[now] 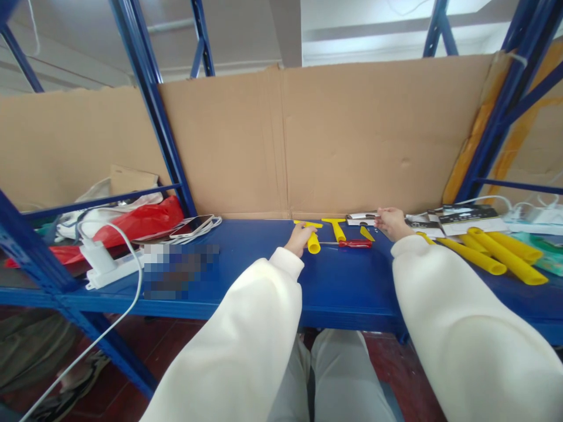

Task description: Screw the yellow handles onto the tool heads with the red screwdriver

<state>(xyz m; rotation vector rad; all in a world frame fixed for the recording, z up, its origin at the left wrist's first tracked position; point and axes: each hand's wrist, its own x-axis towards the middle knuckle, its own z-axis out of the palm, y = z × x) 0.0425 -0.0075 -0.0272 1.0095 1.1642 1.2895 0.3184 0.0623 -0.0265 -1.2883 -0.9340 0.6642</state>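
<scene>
A cardboard panel (373, 140) stood behind the blue metal shelf (352, 287), where yellow tubes (505, 258) lay at right. Over mid-shelf, the left hand (298, 237) grasped a yellow T-shaped tool (314, 244). The right hand (393, 223) had bent fingers beside a flat carton (360, 220); their grip, I couldn't tell. Between lay a red-handled screwdriver (357, 244), another T-shaped tool (339, 233) and a yellow wedge (366, 234).

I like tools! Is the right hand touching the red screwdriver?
Apart. The head view shows a strip of blue shelf between the right hand and the red screwdriver.
</scene>
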